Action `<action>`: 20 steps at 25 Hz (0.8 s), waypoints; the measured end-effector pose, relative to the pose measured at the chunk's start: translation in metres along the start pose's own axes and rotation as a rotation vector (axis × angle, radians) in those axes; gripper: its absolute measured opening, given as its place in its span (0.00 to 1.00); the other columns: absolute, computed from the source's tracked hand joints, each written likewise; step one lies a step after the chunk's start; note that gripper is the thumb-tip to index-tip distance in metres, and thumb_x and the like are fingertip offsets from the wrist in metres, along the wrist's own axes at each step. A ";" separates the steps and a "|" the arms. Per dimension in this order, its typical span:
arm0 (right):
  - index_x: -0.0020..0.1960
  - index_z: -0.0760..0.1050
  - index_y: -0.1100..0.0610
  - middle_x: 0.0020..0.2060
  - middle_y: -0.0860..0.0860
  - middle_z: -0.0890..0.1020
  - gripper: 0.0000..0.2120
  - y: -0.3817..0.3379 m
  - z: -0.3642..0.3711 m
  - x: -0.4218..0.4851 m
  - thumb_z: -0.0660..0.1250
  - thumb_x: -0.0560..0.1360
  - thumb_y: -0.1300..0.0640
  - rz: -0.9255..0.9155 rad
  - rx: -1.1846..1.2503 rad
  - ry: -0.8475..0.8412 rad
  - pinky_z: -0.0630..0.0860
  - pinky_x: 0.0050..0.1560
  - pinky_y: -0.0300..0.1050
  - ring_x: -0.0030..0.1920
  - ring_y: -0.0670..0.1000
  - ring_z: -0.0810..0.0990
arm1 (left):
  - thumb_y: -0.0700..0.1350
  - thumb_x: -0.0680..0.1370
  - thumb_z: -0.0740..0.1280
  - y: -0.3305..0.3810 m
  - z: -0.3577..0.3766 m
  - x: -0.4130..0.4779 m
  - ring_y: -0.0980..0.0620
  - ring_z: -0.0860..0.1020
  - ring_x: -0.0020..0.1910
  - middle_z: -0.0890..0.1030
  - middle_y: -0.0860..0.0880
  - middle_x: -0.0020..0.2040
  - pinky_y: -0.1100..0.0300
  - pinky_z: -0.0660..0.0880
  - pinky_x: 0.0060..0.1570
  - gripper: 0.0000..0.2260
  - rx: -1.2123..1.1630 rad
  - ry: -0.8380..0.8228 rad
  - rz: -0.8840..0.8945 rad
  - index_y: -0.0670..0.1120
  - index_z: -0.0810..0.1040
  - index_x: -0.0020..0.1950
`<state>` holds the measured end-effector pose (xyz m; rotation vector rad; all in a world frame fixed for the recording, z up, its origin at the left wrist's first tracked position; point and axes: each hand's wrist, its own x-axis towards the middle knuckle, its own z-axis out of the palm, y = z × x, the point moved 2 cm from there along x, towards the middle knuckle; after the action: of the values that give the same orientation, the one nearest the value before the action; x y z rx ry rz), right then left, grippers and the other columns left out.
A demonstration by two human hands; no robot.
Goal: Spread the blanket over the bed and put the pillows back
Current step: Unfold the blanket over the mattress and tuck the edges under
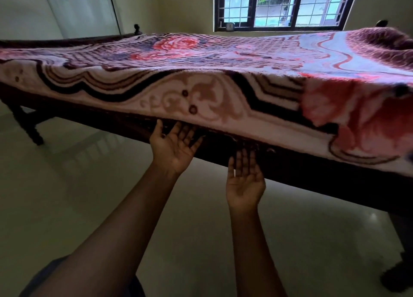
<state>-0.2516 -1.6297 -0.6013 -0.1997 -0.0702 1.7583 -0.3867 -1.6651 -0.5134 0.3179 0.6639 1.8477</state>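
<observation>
Blanket (201, 73) covers the bed (290, 169); left hand (176, 145) and right hand (244, 178) are spread open, holding nothing, so its loose edge may settle crooked.

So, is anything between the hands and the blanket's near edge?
Nothing visible does. The left hand and right hand are open, palms up, just below the hanging hem of the blanket. Only the dark bed frame lies behind them.

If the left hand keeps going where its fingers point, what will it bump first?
Probably the blanket, its hanging edge: the left hand lies palm up just under it. The dark bed frame sits right behind, so depth is unclear.
</observation>
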 end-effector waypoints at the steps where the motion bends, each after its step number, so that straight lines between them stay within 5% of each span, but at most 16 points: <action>1: 0.60 0.74 0.57 0.55 0.52 0.81 0.18 -0.010 0.000 0.001 0.57 0.72 0.56 -0.027 0.019 -0.020 0.74 0.59 0.48 0.53 0.49 0.81 | 0.61 0.79 0.50 -0.001 -0.002 0.000 0.44 0.71 0.66 0.72 0.41 0.67 0.46 0.70 0.60 0.29 -0.007 0.004 0.005 0.42 0.66 0.71; 7: 0.50 0.74 0.57 0.46 0.53 0.80 0.13 -0.027 0.030 0.018 0.56 0.72 0.52 -0.061 0.030 -0.120 0.71 0.58 0.53 0.50 0.53 0.78 | 0.60 0.79 0.50 -0.003 -0.002 0.004 0.43 0.70 0.67 0.73 0.41 0.67 0.45 0.63 0.69 0.29 -0.078 -0.015 0.012 0.41 0.67 0.70; 12: 0.52 0.73 0.56 0.47 0.55 0.77 0.13 -0.019 0.042 0.038 0.53 0.78 0.51 -0.064 0.085 -0.034 0.75 0.48 0.49 0.46 0.54 0.77 | 0.62 0.79 0.47 0.005 -0.004 0.004 0.44 0.72 0.64 0.75 0.41 0.64 0.45 0.66 0.65 0.29 0.042 -0.032 -0.030 0.42 0.71 0.66; 15: 0.57 0.75 0.56 0.53 0.53 0.80 0.15 0.007 0.011 0.012 0.52 0.80 0.52 0.079 0.026 0.021 0.72 0.57 0.50 0.55 0.52 0.77 | 0.60 0.80 0.48 0.026 -0.015 0.007 0.45 0.75 0.60 0.75 0.42 0.64 0.49 0.71 0.55 0.26 0.320 0.080 -0.079 0.43 0.73 0.60; 20: 0.56 0.75 0.57 0.55 0.55 0.79 0.15 0.090 0.002 0.010 0.51 0.81 0.54 0.361 -0.148 0.056 0.71 0.58 0.49 0.55 0.53 0.78 | 0.63 0.79 0.47 0.059 -0.029 0.018 0.44 0.75 0.55 0.71 0.40 0.66 0.50 0.66 0.59 0.31 0.200 0.184 0.059 0.40 0.67 0.67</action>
<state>-0.3411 -1.6372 -0.6144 -0.3885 -0.1308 2.1069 -0.4537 -1.6719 -0.5039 0.3020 0.9794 1.8846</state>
